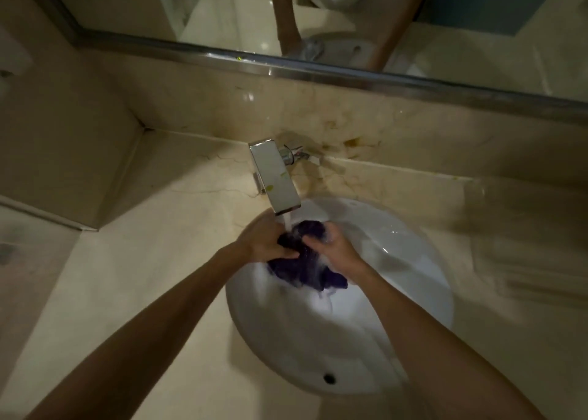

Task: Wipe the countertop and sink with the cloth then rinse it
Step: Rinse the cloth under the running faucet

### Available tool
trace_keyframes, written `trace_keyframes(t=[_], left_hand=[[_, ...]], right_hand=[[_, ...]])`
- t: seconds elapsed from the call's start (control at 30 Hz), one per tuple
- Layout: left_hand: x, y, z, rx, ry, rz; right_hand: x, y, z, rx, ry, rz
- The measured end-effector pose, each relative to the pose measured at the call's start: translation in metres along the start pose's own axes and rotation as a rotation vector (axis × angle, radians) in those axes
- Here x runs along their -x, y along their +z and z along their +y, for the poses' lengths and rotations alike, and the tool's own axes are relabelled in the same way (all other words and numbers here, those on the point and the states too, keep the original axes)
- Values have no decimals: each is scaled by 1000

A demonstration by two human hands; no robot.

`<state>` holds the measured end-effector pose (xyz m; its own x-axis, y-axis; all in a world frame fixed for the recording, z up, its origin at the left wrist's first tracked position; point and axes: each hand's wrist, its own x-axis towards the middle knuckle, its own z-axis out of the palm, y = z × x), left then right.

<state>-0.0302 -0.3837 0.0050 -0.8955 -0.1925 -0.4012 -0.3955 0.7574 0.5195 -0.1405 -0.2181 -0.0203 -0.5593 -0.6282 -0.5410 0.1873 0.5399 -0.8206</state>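
A dark purple cloth (pixel 305 265) is bunched up over the white oval sink (pixel 410 260), under water running from the chrome tap (pixel 275 177). My left hand (pixel 264 239) grips the cloth's left side. My right hand (pixel 334 247) grips its right side, close to the stream. The wet cloth hangs down between both hands into the basin. The beige marble countertop (pixel 133 267) surrounds the sink.
A mirror with a metal frame (pixel 318 69) runs along the back wall above a marble splashback. A side wall stands at the left. The sink's overflow hole (pixel 329 378) faces me at the near rim.
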Motion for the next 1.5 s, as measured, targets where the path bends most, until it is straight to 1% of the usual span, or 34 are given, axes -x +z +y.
trace_keyframes(t=[0.03, 0.1, 0.17, 0.27, 0.33, 0.37, 0.43, 0.5, 0.6, 0.67, 0.7, 0.73, 0.77, 0.8, 0.83, 0.87, 0.9, 0.97, 1.03, 1.13, 1.23, 1.3, 1.4, 1.5], left_hand=[[2, -3, 0, 70, -1, 7], [3, -9, 6, 209, -72, -3], [2, -19, 16, 347, -140, -23], [2, -28, 28, 432, -196, -25], [5, -32, 36, 449, -206, -8], [4, -32, 37, 437, -167, 0], [1, -28, 38, 421, -157, -41], [-4, -24, 36, 418, -154, -123], [-3, -28, 38, 428, -129, -130], [-1, -35, 36, 538, -207, -190], [1, -40, 33, 526, -181, -236], [2, -43, 30, 469, -124, -243], [0, -45, 26, 461, -77, -240], [0, -43, 20, 453, -105, -229], [3, -44, 19, 563, -196, -169], [8, -45, 16, 574, -208, -76], [14, -45, 12, 613, -192, -28], [21, -40, -3, 682, -157, 19], [28, -37, -16, 733, -205, 71], [34, -33, -22, 682, -226, 166], [35, -30, -16, 605, -188, 235], [35, -29, -12, 605, -186, 263], [36, -34, -6, 599, -206, 301], [38, -41, -5, 553, -201, 343]], right_hand=[[3, -4, -9, -18, -17, 6], [9, -13, -26, -12, -50, 32], [9, -22, -37, 43, -67, 96], [11, -33, -44, 70, -82, 174], [16, -37, -48, 5, -99, 221], [20, -38, -49, -21, -111, 245], [25, -39, -51, -35, -119, 276], [28, -38, -49, -31, -117, 281], [30, -30, -45, -48, -80, 320], [29, -24, -45, -71, -47, 355], [28, -20, -45, -82, -20, 366], [26, -16, -47, -92, 9, 372], [24, -11, -48, -98, 29, 376], [22, -6, -48, -104, 33, 376], [19, 0, -48, -108, 16, 373], [17, 7, -49, -107, -13, 373], [15, 13, -49, -93, -36, 381], [10, 21, -48, -82, -45, 400], [3, 27, -44, -99, -26, 388], [-6, 36, -41, -128, 38, 375], [-9, 43, -47, -170, 139, 417], [-12, 44, -55, -113, 181, 456], [-17, 47, -66, 27, 99, 517], [-24, 54, -73, 30, 81, 558]])
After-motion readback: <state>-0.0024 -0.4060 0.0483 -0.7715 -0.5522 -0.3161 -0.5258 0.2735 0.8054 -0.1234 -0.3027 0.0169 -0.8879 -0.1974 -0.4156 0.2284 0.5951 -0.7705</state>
